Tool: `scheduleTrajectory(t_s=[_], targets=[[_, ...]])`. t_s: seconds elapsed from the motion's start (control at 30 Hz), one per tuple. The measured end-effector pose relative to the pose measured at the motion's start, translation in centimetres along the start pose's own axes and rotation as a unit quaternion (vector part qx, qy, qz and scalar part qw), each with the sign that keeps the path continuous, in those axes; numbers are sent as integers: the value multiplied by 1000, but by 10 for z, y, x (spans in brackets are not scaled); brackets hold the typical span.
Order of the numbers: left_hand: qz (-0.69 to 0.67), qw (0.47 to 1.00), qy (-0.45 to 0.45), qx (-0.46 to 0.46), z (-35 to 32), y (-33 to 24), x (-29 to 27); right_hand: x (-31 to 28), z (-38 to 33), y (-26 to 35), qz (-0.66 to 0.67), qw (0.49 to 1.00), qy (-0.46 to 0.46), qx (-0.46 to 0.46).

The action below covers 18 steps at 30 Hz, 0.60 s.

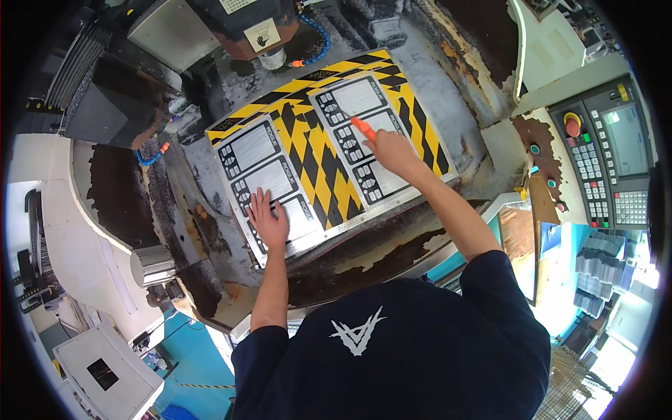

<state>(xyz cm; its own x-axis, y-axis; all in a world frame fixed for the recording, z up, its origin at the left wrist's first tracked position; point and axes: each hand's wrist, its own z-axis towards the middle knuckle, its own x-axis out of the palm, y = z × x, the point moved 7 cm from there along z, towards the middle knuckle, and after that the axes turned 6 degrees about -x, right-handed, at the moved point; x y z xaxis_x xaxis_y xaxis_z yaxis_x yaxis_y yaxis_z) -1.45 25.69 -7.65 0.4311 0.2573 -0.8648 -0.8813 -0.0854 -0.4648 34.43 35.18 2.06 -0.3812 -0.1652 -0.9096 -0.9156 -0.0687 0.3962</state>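
Observation:
My left hand (pixel 269 222) lies with its fingers spread on the lowest panel of the left column, near the front left corner of a plate. In my right hand (pixel 393 150) is an orange tool (pixel 362 128), its exact kind too small to make out. The tool points up and left over the right column of panels (pixel 358 99). These flat panels have black borders, pale rectangular windows and rows of buttons. They sit in two columns on the plate, which is covered with black and yellow striped tape (pixel 315 161).
A machine head (pixel 245 31) with a blue segmented hose (pixel 325 42) hangs beyond the plate. Another blue hose (pixel 148 159) is at the left. Peeling brown enclosure walls (pixel 122 192) surround the bed. At right stands a control console (pixel 626 140) with a red stop button (pixel 572 124).

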Motion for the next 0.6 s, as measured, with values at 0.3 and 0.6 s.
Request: scheduleTrajectory(t_s=[0.3, 0.6], targets=[[7, 1000, -7, -1, 2, 3, -3, -33, 5, -62, 0, 990, -10, 144], [-6, 1000, -11, -6, -1, 0, -7, -24, -17, -86, 48, 986, -12, 157]])
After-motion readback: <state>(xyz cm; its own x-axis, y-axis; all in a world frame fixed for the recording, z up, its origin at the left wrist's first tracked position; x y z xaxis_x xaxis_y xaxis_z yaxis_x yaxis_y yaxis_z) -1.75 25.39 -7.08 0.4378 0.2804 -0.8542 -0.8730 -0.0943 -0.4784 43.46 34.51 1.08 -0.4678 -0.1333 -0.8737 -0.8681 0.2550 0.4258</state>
